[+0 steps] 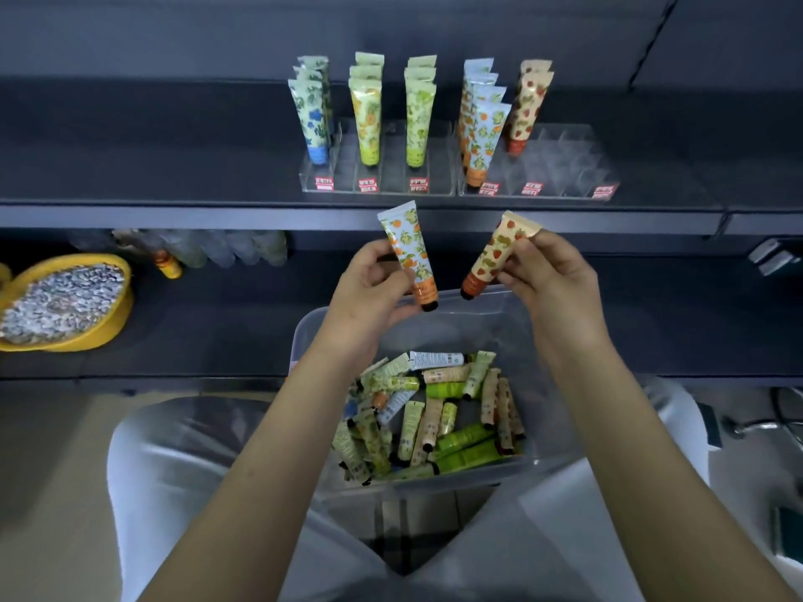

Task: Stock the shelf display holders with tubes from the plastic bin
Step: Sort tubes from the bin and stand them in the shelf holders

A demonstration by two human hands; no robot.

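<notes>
**Dark shelving, a tube in each hand**

Dark grey shelving [174, 176] fills the view beyond both hands. Its upper board carries the clear display holders [560, 167], well above and ahead of the grips. Directly below the hands sits the plastic bin [304, 336], with a heap of loose tubes [434, 419] across its floor. Far out past the left hand, a yellow bowl [87, 328] rests on the lower board.

The left hand [369, 288] holds an orange-print tube [408, 249], thumb and fingers curled round its lower half, crimped end up. The right hand [552, 275] pinches a strawberry-print tube [499, 249] between thumb and fingertips, with the cap tilted inward. The two tubes are near each other but apart.

Both tubes are above the bin, so the step in hand looks like the carry from bin to holder. The orange-print row [482, 136] stands straight ahead of the gap between the hands, and the strawberry row [528, 110] is just to its right. The next move calls for reaching up and forward and lowering each tube, cap down, into a free slot in its matching row. The orange row looks nearly full toward the front.

Red price tags [418, 184] line the holders' front edge, but their writing is too small to read. The lettering on the tubes is blurred.
</notes>
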